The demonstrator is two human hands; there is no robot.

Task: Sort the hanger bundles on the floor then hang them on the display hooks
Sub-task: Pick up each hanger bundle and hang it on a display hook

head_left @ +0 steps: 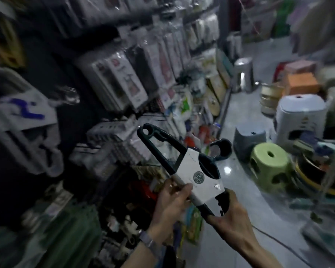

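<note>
A person stands in a narrow shop aisle, seen from their own head height, holding a hanger bundle (190, 167) in both hands in front of them; the picture is blurred at its edges. The bundle is a stack of dark hangers bound by a white paper band (198, 176) with a round green mark; it is up in the air, clear of the floor (230, 105), tilted so that one shoulder end points up and to the left, and its hooks (223, 148) curl out to the right.

The left hand (172, 198) has its fingers curled round the long lower bar at the edge of the band, with the thumb lying along the top; a strap (149, 242) circles that wrist. The right hand (232, 215) clasps the near, lower end of the bundle, fingers under it and thumb against its side; both hands are closed tight on the hangers.

To the left, close beside the bundle, rises a display wall of packaged goods (116, 80) hanging in rows; to the right, on the pale floor, stand a green stool (269, 157), a grey stool (248, 138) behind it, and a white stool (300, 117) further back; a silver bin (244, 74) stands at the far end of the aisle.
</note>
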